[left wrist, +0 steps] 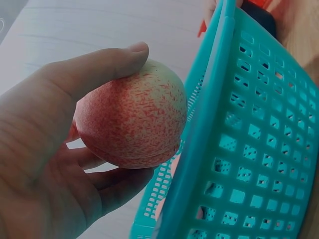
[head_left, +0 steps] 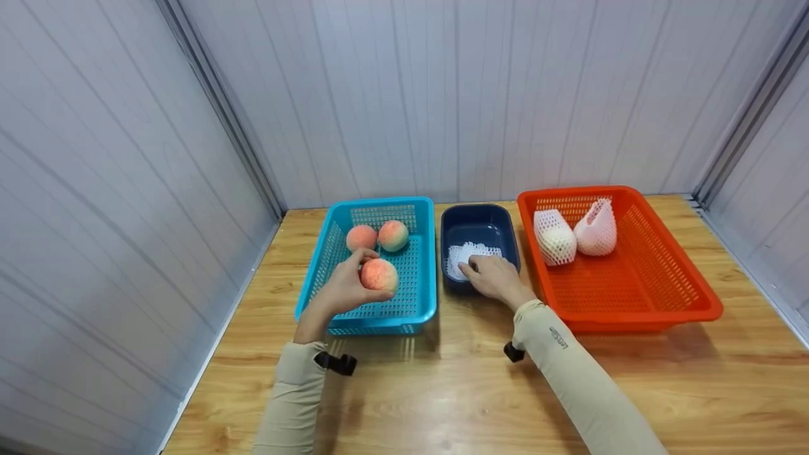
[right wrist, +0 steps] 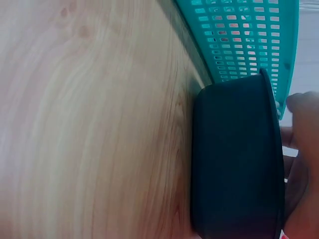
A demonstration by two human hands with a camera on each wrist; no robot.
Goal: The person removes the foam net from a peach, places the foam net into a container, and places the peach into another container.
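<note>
My left hand (head_left: pixel 344 287) grips a red-and-cream peach (head_left: pixel 379 277) between thumb and fingers, over the near part of the blue basket (head_left: pixel 319 268). In the left wrist view the thumb lies across the peach's top and the fingers sit beneath it, beside the basket rim. Two more peaches, one redder peach (head_left: pixel 361 237) and one paler peach (head_left: pixel 393 236), lie farther back in that basket. My right hand (head_left: pixel 496 276) reaches into the dark blue bin (head_left: pixel 481 218), fingertips at the white foam netting (head_left: pixel 460 256). Whether they pinch it I cannot tell; the bin wall hides them in the right wrist view.
An orange basket (head_left: pixel 679 259) stands to the right of the bin. Inside it are two netted fruits, a pale netted fruit (head_left: pixel 557 243) and a pinkish netted fruit (head_left: pixel 597 234). All three containers stand on a wooden table (head_left: pixel 430 398), against a grey-white panel wall (head_left: pixel 417 101).
</note>
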